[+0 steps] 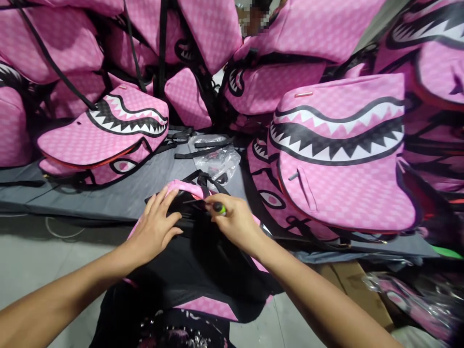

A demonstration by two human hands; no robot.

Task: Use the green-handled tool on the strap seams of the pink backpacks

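A black-and-pink backpack (170, 270) leans from the table edge over the person's lap, its black side facing up. My left hand (155, 224) rests on its upper left edge, fingers stretched and the thumb apart. Close to the right of it, my right hand (232, 217) is closed around a slim tool with a green and black handle (219, 208). The tool's thin shaft points left along the bag's black top; where its tip ends is hard to see. Black straps (203, 180) rise just beyond the pink edge.
Pink shark-mouth backpacks lie on the grey-covered table (123, 198), one at left (83, 140) and one at right (344, 193). More pink bags (290, 87) are piled behind. A clear plastic bag (217, 157) sits between them. Below right stands a cardboard box (348, 285).
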